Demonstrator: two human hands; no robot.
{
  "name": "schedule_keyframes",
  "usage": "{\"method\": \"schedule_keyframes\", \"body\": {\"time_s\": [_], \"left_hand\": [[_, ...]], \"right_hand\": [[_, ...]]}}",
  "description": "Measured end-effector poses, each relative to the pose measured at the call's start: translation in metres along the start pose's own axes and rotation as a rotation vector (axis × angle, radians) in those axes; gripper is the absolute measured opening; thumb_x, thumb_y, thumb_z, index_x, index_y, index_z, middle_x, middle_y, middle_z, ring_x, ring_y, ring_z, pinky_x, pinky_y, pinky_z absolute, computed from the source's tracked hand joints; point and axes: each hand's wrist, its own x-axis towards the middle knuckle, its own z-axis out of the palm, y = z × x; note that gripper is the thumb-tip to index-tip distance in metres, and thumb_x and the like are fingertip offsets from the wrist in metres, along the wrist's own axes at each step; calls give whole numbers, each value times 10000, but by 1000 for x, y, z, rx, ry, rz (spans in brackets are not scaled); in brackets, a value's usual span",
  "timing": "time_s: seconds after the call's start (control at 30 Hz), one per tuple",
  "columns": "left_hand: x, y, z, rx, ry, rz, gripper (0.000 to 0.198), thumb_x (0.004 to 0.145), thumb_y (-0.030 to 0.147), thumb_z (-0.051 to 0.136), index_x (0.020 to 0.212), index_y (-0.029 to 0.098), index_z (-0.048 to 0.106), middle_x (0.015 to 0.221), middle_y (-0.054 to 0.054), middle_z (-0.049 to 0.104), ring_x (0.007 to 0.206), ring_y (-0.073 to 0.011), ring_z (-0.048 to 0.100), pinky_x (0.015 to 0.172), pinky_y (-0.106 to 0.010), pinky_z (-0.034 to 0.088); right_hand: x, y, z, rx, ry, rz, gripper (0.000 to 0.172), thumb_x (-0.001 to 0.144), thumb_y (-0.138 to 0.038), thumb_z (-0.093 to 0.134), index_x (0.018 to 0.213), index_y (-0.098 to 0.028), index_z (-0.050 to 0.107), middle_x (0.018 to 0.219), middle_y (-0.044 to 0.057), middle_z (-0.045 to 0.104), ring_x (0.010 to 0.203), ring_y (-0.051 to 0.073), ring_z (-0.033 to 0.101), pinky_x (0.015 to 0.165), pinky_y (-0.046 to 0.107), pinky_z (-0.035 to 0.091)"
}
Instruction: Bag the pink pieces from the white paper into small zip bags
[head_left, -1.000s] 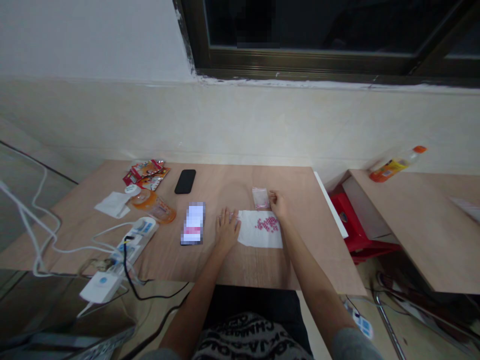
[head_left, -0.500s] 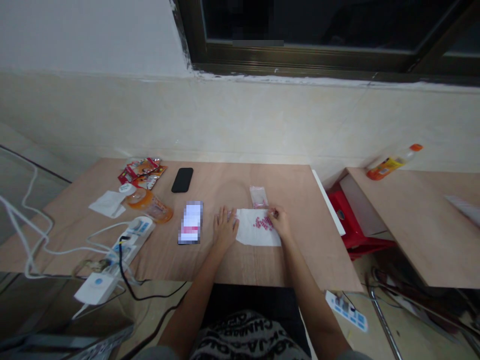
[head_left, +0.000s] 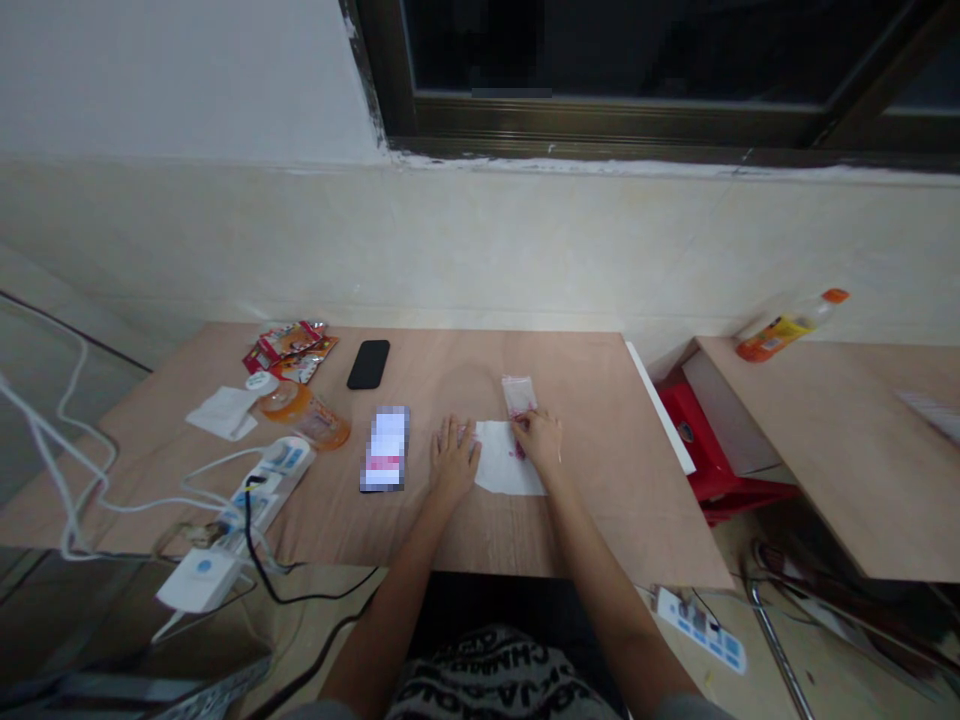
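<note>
Head view: left hand (head_left: 454,462) flat, fingers spread, on surface (head_left: 630,470) beside white paper (head_left: 495,468). Pink bits (head_left: 517,451) on paper, small bag (head_left: 518,392) beyond, right hand (head_left: 540,438) curled over both; can't tell if pinching. Step looks like handling bits; next move calls for light fingertips.

Window (head_left: 622,50): nearly black, with a blocky patch on the glass.
Wall (head_left: 480,240): grey and a bit dim.
Surface (head_left: 615,520): soft light, faint shadows.
Phone (head_left: 386,447): bright, but covered in fuzzy squares.
Pink bits (head_left: 519,452): small and blurry.
Floor (head_left: 304,632): darker at the lower left.
Picture edges: stretched and slanted.
</note>
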Motion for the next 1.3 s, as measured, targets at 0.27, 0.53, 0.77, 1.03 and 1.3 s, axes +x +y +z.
{"method": "schedule_keyframes", "body": {"time_s": [0.27,0.53,0.77,1.03,1.3], "left_hand": [[0,-1,4,10,11,11,518,990,400,314,1485,251,344,1581,-128,278,1479,-263,208,1165,-507,238],[1,-1,3,-10,-2,6,522,989,400,315,1485,243,347,1591,-137,241,1480,-278,205,1170,-510,228],[6,-3,2,-43,-75,8,546,989,405,316,1496,204,322,1589,-177,218,1487,-321,136,1164,-543,219],[6,5,-9,-58,25,50,530,971,406,374,1458,200,395,1596,-142,227,1485,-335,147,1170,-550,217],[35,45,-20,-84,4,289,430,952,366,435,1347,219,523,1505,-123,397,1393,-291,342,1148,-474,288]], "right_hand": [[3,-6,7,-7,48,32,206,874,-350,584,843,-203,725,939,119,706,966,273,561,825,371,328],[-7,-6,-6,14,51,51,173,861,-322,575,859,-219,714,862,92,695,915,261,557,796,354,311],[-41,13,-21,26,109,66,181,852,-334,568,833,-208,697,874,82,692,899,244,549,782,329,311],[-50,36,-9,465,340,174,346,836,-491,544,882,-172,672,666,14,606,683,191,540,686,299,386],[-49,41,-4,823,464,342,388,793,-554,588,845,-169,603,593,-32,534,578,147,486,588,263,402]]}}
